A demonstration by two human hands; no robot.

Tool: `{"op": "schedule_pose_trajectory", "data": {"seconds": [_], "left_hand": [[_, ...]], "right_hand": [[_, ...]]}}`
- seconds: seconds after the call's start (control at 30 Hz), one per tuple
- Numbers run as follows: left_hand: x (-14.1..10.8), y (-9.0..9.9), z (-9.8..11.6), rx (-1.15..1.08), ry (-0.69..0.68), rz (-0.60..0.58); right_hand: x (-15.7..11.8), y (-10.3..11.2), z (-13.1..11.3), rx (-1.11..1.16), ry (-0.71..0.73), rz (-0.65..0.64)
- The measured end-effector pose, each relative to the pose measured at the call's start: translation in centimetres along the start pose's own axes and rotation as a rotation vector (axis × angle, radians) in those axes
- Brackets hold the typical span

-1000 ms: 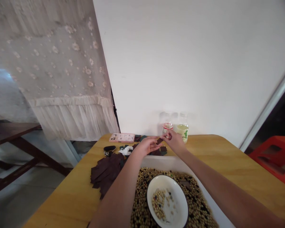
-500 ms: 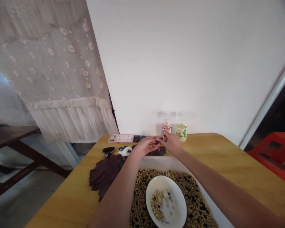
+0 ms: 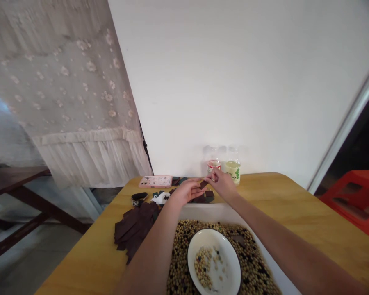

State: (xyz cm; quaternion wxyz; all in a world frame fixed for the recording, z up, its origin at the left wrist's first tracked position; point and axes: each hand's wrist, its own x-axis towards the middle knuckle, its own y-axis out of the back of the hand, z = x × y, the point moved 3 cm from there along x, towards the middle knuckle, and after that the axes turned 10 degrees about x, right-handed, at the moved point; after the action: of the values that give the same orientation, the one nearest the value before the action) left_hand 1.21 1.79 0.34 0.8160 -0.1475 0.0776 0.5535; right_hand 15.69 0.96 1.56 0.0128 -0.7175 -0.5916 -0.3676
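A small dark brown square piece (image 3: 203,184) sits between my hands above the far table edge. My right hand (image 3: 220,184) pinches it in its fingertips, and my left hand (image 3: 186,192) reaches it from the other side. Whether my left fingers grip it is hard to see. Below my forearms stands a white tub (image 3: 209,212) full of mixed pale and dark beans. A white bowl (image 3: 226,262) with a dark rim rests on the beans, holding a small heap of them. Left of the tub lies an overlapping pile of dark brown pieces (image 3: 135,226).
A pink phone (image 3: 155,181), a black oval object (image 3: 139,196) and white crumpled material (image 3: 160,198) lie on the wooden table (image 3: 295,205). Two bottles (image 3: 224,167) stand by the white wall. A red crate (image 3: 353,200) sits at right, with a lace curtain (image 3: 64,102) at left.
My hands have come closer around the small piece, which shifted slightly left. The whole view has tilted a little as my head moved.
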Motion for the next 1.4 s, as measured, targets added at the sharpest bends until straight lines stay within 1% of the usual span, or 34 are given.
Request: {"op": "schedule_pose_trajectory", "data": {"seconds": [0.27,0.4,0.53,0.7,0.83,1.03,1.3,1.4], "left_hand": [[0.0,0.0,-0.1,0.002,-0.017,-0.028],[0.0,0.0,-0.1,0.012,-0.017,-0.039],[-0.1,0.0,-0.1,0.020,-0.008,-0.027],[0.0,0.0,-0.1,0.004,-0.004,-0.031],[0.1,0.1,-0.1,-0.046,-0.013,0.015],[0.4,0.4,-0.2,-0.090,-0.030,0.061],[0.2,0.2,-0.1,-0.074,-0.014,0.070],[0.2,0.1,-0.1,-0.063,-0.013,0.047]], "right_hand": [[0.3,0.5,0.7,0.074,-0.055,0.046],[0.3,0.7,0.7,0.060,-0.075,0.064],[0.2,0.8,0.5,0.036,-0.078,0.071],[0.1,0.5,0.1,0.054,-0.024,0.039],[0.0,0.0,0.0,0.065,0.008,-0.006],[-0.1,-0.3,0.0,-0.026,0.020,-0.012],[-0.2,-0.3,0.0,-0.011,0.024,-0.044],[-0.1,-0.3,0.0,0.009,0.036,-0.043]]}}
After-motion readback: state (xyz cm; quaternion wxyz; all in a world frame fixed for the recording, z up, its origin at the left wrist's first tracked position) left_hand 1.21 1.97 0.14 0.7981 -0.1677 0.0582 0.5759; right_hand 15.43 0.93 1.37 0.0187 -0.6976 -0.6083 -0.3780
